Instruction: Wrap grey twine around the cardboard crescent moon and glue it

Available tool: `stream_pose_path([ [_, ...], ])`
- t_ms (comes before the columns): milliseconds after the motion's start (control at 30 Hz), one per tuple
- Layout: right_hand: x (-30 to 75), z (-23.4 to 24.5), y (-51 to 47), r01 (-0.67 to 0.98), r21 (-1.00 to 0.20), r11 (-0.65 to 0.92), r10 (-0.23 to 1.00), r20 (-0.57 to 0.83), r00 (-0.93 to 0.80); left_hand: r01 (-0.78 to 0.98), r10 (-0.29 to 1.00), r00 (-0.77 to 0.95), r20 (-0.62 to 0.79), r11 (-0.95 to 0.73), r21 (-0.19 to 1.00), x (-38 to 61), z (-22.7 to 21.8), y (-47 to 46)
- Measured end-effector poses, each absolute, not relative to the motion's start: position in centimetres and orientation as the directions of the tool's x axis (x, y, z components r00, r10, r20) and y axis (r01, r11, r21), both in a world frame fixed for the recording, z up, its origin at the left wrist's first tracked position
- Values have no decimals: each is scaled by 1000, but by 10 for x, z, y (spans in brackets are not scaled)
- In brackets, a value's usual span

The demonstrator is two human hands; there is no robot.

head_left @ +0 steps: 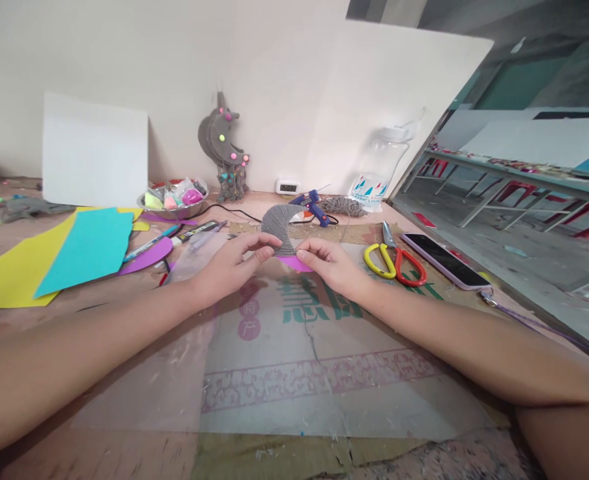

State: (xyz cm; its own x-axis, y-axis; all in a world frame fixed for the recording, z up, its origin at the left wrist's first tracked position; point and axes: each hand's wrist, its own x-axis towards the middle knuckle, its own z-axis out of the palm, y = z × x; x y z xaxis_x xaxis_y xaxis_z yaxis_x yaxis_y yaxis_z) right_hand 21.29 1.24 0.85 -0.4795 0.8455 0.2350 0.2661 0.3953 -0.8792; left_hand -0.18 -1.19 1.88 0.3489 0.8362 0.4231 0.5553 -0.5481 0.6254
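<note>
A crescent moon wound in grey yarn is held up over the table, with bare purple card showing along its lower end. On its left side my left hand pinches it between thumb and fingers. My right hand is closed at the purple lower part, thumb against fingertips. A strand of grey yarn runs near the right hand towards a yarn bundle at the back. Just behind the moon lies a blue glue gun. Scissors with yellow and red handles rest to the right.
A finished-looking grey moon ornament hangs on the wall. Left are turquoise card, yellow card, pens and a bowl of colourful bits. A phone, plastic bottle and small clock stand or lie around the printed sheet.
</note>
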Motion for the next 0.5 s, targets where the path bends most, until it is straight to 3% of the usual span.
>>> stream_pose_path([
  [233,213,10,12,355,-782,512,804,292,-517,376,903,270,334,-418,827,-2,6,0],
  [500,212,11,12,359,-783,508,808,287,-515,420,905,237,353,-423,803,-1,7,-1],
])
